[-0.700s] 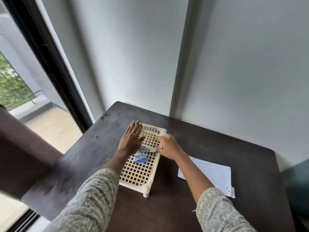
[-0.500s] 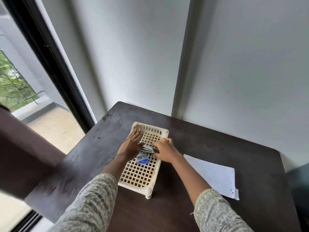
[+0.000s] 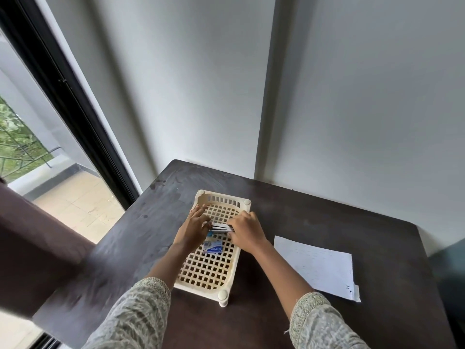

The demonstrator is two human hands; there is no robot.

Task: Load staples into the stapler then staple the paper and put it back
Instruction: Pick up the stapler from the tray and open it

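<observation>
A small silver and black stapler (image 3: 220, 227) lies in a cream lattice tray (image 3: 208, 269) on the dark table. My right hand (image 3: 246, 231) closes over its right end. My left hand (image 3: 193, 226) touches its left end with the fingers curled. Just below the stapler, inside the tray, sits a blue and white staple box (image 3: 213, 246). A sheet of white paper (image 3: 315, 267) lies flat on the table to the right of the tray, with a smaller slip at its near right corner.
The dark wooden table (image 3: 302, 222) stands in a corner against a grey wall. A black-framed window (image 3: 65, 96) runs along the left. A brown blurred shape (image 3: 32, 248) fills the left foreground.
My left hand slid from flat on the tray's far left corner to the stapler's left end. My right hand closed further over the stapler. The view shifted slightly.
</observation>
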